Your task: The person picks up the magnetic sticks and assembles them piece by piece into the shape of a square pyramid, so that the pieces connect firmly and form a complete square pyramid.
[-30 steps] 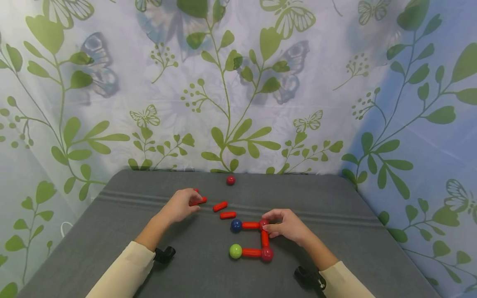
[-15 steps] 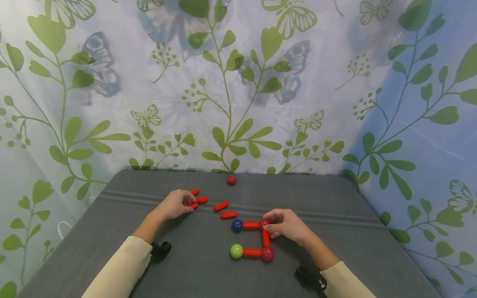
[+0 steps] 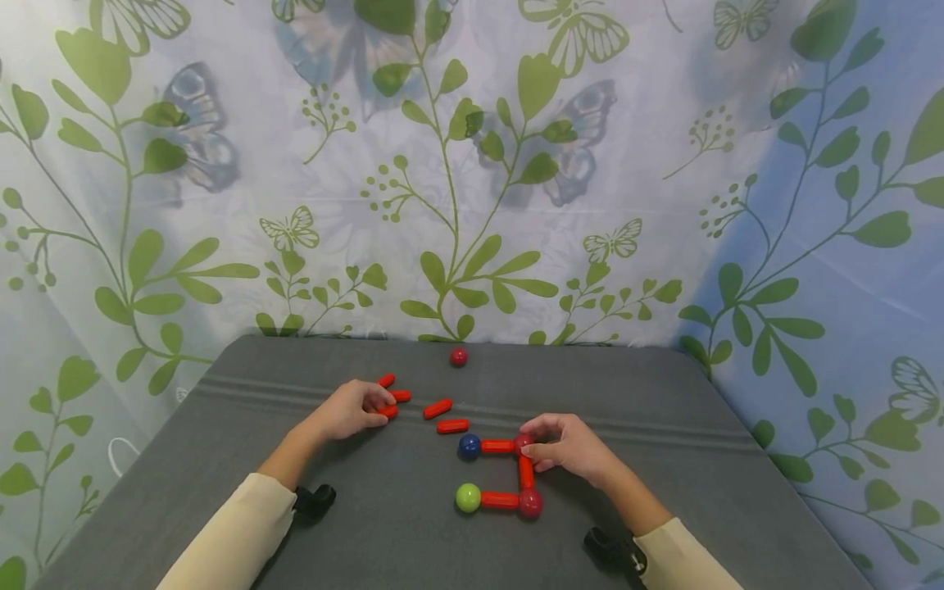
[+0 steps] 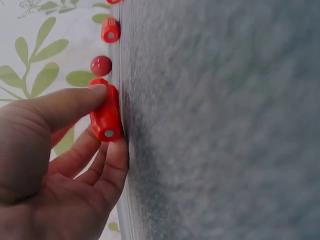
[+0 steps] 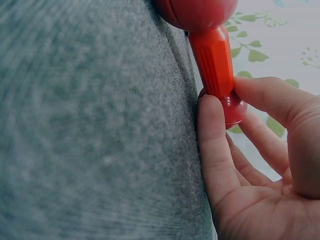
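My left hand [image 3: 348, 410] pinches a red magnetic rod [image 4: 106, 114] between thumb and fingers, low over the grey table. Two more red rods lie just beyond its fingertips, one at the far side [image 3: 387, 380] and one closer [image 3: 401, 396]. My right hand [image 3: 573, 451] grips the red ball [image 5: 234, 108] at the far right corner of a three-sided frame. Red rods [image 3: 500, 500] join this frame's balls: a blue ball [image 3: 469, 447], a green ball [image 3: 468, 497] and a second red ball [image 3: 529, 503]. Fingers partly cover the gripped ball.
Two loose red rods lie mid-table, one angled [image 3: 437, 408] and one nearly level [image 3: 453, 426]. A lone red ball [image 3: 459, 356] sits near the back edge. Behind the table [image 3: 398, 541] hangs a leaf-and-butterfly patterned curtain [image 3: 472, 205].
My left hand has drawn back slightly toward me and left, and a red rod now shows in its pinch. My right hand and the frame have stayed in place.
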`<state>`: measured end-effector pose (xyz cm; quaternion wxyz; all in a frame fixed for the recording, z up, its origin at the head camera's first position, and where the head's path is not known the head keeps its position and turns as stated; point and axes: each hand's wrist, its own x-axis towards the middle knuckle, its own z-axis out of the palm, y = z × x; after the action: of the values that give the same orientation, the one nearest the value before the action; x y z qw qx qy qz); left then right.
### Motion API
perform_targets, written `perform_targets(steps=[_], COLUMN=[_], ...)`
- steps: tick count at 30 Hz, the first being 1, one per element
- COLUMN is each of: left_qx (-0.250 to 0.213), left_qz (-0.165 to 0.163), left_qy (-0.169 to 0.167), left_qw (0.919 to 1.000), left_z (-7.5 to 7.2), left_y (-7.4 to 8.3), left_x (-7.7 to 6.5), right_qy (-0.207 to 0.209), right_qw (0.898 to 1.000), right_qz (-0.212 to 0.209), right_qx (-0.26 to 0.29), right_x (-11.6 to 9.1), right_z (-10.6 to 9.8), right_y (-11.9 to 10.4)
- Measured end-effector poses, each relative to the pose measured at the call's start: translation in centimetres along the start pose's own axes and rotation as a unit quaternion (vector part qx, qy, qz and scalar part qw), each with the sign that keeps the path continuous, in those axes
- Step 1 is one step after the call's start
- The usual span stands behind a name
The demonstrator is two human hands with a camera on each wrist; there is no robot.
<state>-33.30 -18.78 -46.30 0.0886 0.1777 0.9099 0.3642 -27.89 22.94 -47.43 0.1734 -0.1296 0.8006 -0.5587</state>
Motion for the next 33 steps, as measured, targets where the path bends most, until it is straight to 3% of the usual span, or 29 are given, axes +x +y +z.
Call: perform_targets(steps=[6, 14, 22, 33], left_qx=[-0.058, -0.127, -0.230, -0.293], left_qz=[0.038, 0.046, 0.031, -0.020], left_qy=[-0.019, -0.050, -0.079, -0.054], left_qw=[0.9974, 0.9896, 0.9695, 0.9543], left_z=[0.9, 2.9, 4.9, 7.1], left_y=[0.7, 3.0, 5.0, 6.7], left_x=[-0.4, -0.9, -1.6, -2.3], right_qy=[0.001, 0.002, 0.005, 0.006], right_qw=[1.000, 1.000, 1.000, 1.000], right_qz=[0.000, 0.004, 0.009, 0.001], right_qx=[0.005, 0.004, 0.005, 0.001], right_x=[0.1, 0.2, 0.3, 0.3], right_z=[0.0, 0.0, 0.0, 0.0], right_y=[0.1, 0.2, 0.1, 0.3])
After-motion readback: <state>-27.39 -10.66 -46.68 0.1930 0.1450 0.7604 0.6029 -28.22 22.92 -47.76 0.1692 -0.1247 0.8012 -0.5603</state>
